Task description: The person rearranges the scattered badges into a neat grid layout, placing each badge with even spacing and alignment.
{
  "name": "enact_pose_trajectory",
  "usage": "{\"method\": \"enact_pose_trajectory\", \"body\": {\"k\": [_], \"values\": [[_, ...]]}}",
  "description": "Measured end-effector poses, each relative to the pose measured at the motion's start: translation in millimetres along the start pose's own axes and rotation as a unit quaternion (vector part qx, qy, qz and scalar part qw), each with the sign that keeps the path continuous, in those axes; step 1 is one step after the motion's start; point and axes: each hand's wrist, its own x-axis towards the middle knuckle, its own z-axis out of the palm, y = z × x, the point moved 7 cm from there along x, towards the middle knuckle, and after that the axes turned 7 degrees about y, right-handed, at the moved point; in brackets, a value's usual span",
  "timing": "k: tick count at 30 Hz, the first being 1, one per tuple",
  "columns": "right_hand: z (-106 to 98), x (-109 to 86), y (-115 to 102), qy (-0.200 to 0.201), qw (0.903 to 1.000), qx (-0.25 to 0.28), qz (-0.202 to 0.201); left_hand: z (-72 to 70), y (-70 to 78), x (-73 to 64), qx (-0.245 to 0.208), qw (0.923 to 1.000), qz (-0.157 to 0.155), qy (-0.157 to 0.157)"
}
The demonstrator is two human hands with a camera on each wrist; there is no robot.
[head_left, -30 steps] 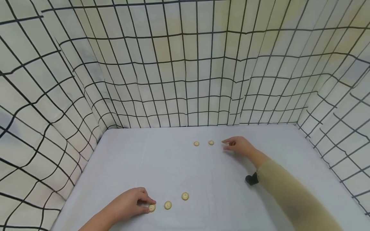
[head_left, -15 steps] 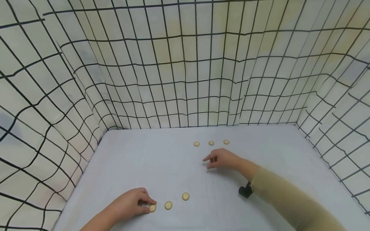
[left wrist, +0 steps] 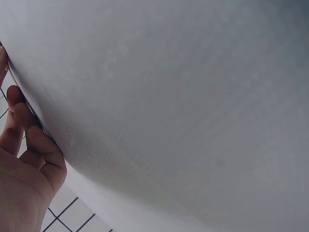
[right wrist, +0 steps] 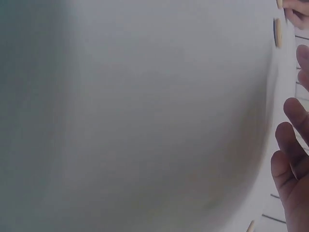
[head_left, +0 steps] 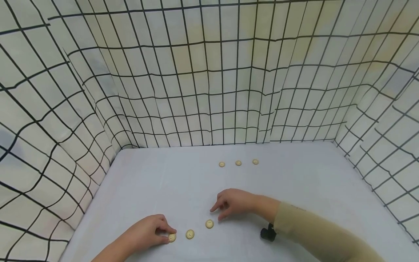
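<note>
At the front left of the white table, my left hand [head_left: 147, 232] pinches a round, pale yellow button [head_left: 172, 237] between thumb and forefinger. To its right lie a second button [head_left: 190, 234] and a third button [head_left: 209, 223], in a slanting row. Just beyond and right of that third one hovers my right hand [head_left: 237, 201], its thumb and forefinger apart and nothing between them. The left wrist view shows the left hand's curled lower fingers [left wrist: 41, 145] at the tabletop; the pinched button is hidden there. Loosely bent fingers [right wrist: 288, 140] of the right hand show in the right wrist view.
Three more yellow buttons stand in a level row at the back: a left one [head_left: 222, 164], a middle one [head_left: 238, 163] and a right one [head_left: 255, 161]. A white wall with black grid lines [head_left: 196, 91] encloses the table. A black device [head_left: 268, 233] hangs below the right sleeve.
My right hand has let go of the right button of the back row and come toward the front left, near the front buttons. The left hand keeps its pinch in place.
</note>
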Motion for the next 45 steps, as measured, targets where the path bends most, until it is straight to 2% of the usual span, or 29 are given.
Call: {"method": "enact_pose_trajectory", "body": {"k": [6,14,28,45], "values": [[9.7,8.0,-15.3,-0.02,0.999,-0.021,-0.033,1.8,-1.4,-1.0,-0.002,1.0,-0.009,-0.002],[22.1,16.1,-14.1,-0.04,0.9968,-0.043,-0.053,1.8,-1.2,-1.0,-0.002,0.9999,-0.009,0.003],[23.1,18.6,-19.5,-0.042,0.9951,-0.064,-0.062,2.1,-3.6,-0.9,-0.005,1.0,-0.001,0.006],[23.6,18.1,-24.0,-0.042,0.9892,-0.101,-0.098,0.0,0.3,-2.6,-0.004,0.9995,0.026,0.015]]}}
